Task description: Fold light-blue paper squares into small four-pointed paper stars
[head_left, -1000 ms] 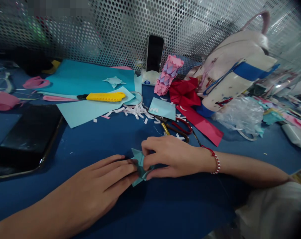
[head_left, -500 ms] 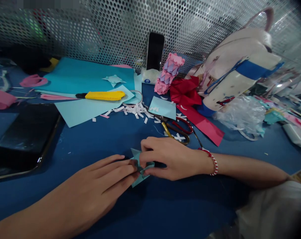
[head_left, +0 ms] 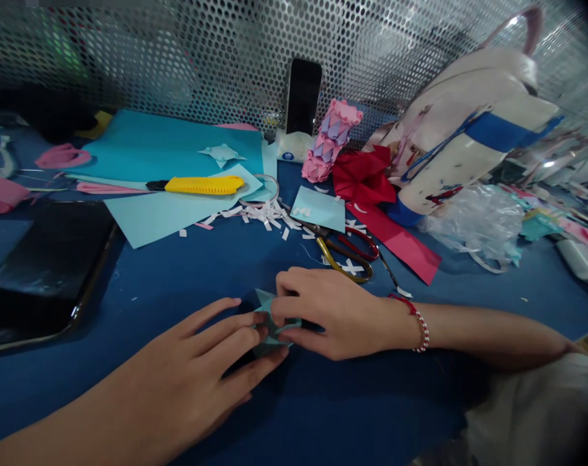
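Observation:
Low in the middle of the head view, a small folded piece of light blue paper lies between my two hands, mostly hidden under the fingers. My left hand comes in from the lower left, its long fingers reaching onto the paper. Its middle fingertips press on the paper's left part, the index finger lies along the near edge, and the little finger is held off. With bent fingers and thumb, my right hand pinches the paper's right side. A red and white beaded bracelet circles the right wrist.
Beyond my hands lie scissors, white paper scraps, a yellow cutter knife, and blue sheets. A phone rests at left; another phone stands against the mesh panel. A bottle leans on a bag at right.
My left index finger has spread away from the other fingers and reached right along the paper's near edge, and the thumb now shows below it. My right hand keeps its pinch, almost unmoved.

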`<state>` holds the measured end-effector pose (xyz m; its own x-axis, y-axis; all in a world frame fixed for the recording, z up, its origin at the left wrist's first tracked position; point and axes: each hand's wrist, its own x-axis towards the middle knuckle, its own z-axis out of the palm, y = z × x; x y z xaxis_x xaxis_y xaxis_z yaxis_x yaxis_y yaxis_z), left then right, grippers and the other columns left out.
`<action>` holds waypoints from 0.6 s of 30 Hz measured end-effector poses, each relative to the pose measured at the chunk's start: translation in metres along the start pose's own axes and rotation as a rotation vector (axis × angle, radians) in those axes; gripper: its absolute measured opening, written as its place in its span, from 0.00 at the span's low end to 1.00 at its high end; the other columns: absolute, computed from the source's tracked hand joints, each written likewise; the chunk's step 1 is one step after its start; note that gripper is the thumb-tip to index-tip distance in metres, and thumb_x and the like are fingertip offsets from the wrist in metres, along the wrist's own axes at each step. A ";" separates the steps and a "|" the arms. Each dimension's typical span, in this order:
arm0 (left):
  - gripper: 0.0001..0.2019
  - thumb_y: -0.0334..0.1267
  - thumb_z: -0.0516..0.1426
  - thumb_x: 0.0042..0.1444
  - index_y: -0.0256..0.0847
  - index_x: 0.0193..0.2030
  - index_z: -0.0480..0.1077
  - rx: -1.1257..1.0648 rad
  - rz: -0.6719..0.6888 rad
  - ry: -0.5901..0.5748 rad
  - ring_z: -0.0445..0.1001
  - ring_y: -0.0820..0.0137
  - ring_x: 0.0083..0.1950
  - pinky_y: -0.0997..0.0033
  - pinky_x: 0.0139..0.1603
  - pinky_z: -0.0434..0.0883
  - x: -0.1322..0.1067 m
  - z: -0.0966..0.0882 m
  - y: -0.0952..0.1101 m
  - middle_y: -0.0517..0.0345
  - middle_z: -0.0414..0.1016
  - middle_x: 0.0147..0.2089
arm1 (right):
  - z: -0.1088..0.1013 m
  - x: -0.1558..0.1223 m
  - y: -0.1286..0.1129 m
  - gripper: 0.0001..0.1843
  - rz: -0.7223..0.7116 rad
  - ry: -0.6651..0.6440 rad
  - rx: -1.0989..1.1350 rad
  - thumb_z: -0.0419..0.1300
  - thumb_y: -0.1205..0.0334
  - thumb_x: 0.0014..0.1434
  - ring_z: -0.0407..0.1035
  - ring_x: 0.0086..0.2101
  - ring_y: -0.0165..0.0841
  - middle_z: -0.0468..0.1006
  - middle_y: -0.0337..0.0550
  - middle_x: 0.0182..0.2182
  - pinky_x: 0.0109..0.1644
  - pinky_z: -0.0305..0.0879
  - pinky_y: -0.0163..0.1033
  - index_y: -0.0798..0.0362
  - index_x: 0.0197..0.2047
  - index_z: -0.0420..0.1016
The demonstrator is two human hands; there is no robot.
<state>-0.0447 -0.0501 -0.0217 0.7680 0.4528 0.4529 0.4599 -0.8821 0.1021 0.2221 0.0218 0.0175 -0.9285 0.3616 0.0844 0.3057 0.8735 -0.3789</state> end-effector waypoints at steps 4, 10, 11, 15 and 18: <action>0.23 0.28 0.47 0.79 0.50 0.64 0.79 0.003 0.009 0.005 0.81 0.70 0.59 0.64 0.83 0.57 0.003 -0.001 -0.001 0.63 0.85 0.54 | 0.008 0.000 -0.002 0.11 -0.008 0.055 -0.081 0.52 0.62 0.80 0.62 0.37 0.37 0.73 0.47 0.43 0.40 0.56 0.43 0.54 0.46 0.74; 0.19 0.31 0.53 0.78 0.50 0.66 0.78 -0.024 -0.010 -0.010 0.80 0.69 0.60 0.64 0.85 0.54 -0.003 0.001 0.002 0.63 0.85 0.54 | 0.014 0.001 -0.004 0.13 -0.003 0.077 -0.120 0.49 0.63 0.79 0.62 0.37 0.37 0.72 0.47 0.42 0.39 0.57 0.44 0.53 0.45 0.73; 0.18 0.32 0.53 0.78 0.49 0.66 0.78 -0.027 -0.017 -0.013 0.80 0.69 0.60 0.64 0.86 0.52 -0.003 0.002 0.002 0.62 0.85 0.55 | 0.015 0.001 -0.004 0.13 -0.002 0.082 -0.122 0.49 0.63 0.79 0.61 0.36 0.37 0.71 0.47 0.41 0.39 0.57 0.45 0.53 0.44 0.73; 0.20 0.32 0.51 0.79 0.50 0.69 0.77 -0.049 -0.042 -0.025 0.80 0.70 0.61 0.64 0.87 0.47 -0.005 0.003 0.004 0.63 0.84 0.54 | 0.016 0.001 -0.005 0.12 0.004 0.106 -0.123 0.50 0.64 0.79 0.61 0.36 0.37 0.72 0.46 0.41 0.39 0.56 0.44 0.53 0.43 0.72; 0.21 0.31 0.49 0.80 0.51 0.67 0.77 -0.030 -0.036 -0.018 0.80 0.69 0.61 0.64 0.86 0.48 -0.004 0.003 0.004 0.64 0.85 0.54 | 0.017 0.001 -0.006 0.12 0.008 0.116 -0.132 0.50 0.64 0.79 0.61 0.36 0.37 0.72 0.46 0.41 0.39 0.55 0.44 0.52 0.43 0.72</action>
<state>-0.0441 -0.0550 -0.0257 0.7590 0.4868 0.4325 0.4744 -0.8683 0.1447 0.2160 0.0112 0.0039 -0.8977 0.3975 0.1901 0.3453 0.9027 -0.2567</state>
